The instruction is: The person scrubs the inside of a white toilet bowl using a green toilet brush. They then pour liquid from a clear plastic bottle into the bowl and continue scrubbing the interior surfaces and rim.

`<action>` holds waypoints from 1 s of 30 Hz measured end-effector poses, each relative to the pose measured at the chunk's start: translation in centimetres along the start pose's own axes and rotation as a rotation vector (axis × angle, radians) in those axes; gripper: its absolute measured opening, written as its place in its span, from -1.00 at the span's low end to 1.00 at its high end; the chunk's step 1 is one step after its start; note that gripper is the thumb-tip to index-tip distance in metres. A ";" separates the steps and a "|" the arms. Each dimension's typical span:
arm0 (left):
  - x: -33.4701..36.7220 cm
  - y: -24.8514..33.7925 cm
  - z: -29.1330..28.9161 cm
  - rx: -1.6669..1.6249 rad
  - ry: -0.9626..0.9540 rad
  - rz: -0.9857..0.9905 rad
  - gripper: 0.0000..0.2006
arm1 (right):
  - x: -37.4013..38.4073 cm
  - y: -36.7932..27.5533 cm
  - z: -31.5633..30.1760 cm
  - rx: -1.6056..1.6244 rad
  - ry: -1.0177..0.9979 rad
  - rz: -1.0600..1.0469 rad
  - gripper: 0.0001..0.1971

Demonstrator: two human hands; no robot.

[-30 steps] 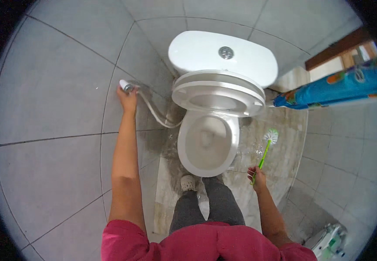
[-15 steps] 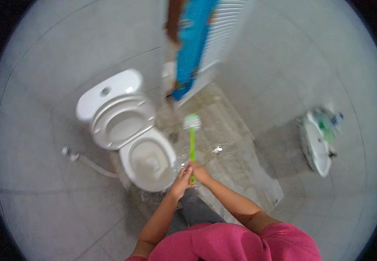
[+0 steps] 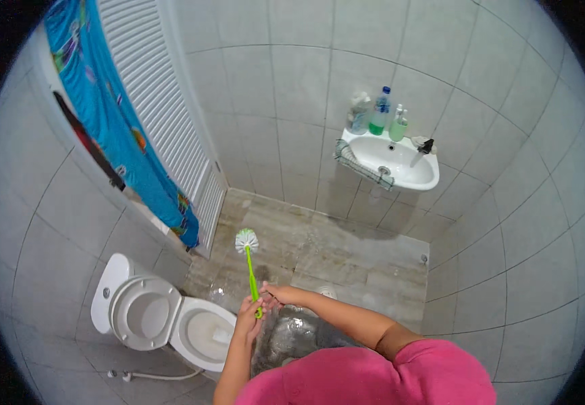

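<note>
A toilet brush (image 3: 251, 273) with a bright green handle and white bristles points up and away from me, its head over the floor. My left hand (image 3: 248, 317) is closed round the lower end of the handle. My right hand (image 3: 278, 295) is just right of the handle, close to the left hand's fingers, with its own fingers loosely apart and nothing seen in them. Left of my hands stands the white toilet (image 3: 205, 332), its lid raised against the tank.
A white sink (image 3: 411, 172) on the far wall carries bottles (image 3: 380, 111), a green pump dispenser (image 3: 398, 125) and a checked cloth (image 3: 361, 165). At the left hang a blue patterned curtain (image 3: 113, 108) and a white louvred door (image 3: 150, 74). The tiled floor (image 3: 346, 260) looks wet.
My view has swung right, bringing the sink nearer the middle and the toilet to the lower left. My right hand has come off the brush handle; my left still holds it.
</note>
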State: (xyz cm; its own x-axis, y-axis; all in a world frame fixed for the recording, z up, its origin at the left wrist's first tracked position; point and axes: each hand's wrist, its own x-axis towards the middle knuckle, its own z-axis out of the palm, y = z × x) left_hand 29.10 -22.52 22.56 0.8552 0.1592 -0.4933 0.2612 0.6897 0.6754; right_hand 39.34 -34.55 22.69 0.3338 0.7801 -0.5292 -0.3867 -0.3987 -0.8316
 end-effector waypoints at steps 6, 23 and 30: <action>5.4 1.5 2.0 -0.019 0.102 -0.129 -0.86 | -5.2 -2.5 -17.9 -0.015 0.368 -0.237 -0.71; 18.0 -2.3 8.9 -0.569 0.530 -0.181 -0.91 | -16.1 -28.8 -57.5 -1.422 1.408 -0.110 -0.62; 17.2 -1.6 10.5 -0.500 0.209 -0.102 -0.76 | -17.9 -28.4 -52.1 -1.286 1.423 -0.484 -0.64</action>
State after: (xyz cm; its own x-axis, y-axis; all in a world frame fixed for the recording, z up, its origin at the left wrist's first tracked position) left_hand 48.07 -28.29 18.74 0.7164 0.1751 -0.6754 0.0503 0.9525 0.3003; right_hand 89.16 -62.36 47.03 0.7811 0.2897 0.5531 0.4553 -0.8704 -0.1871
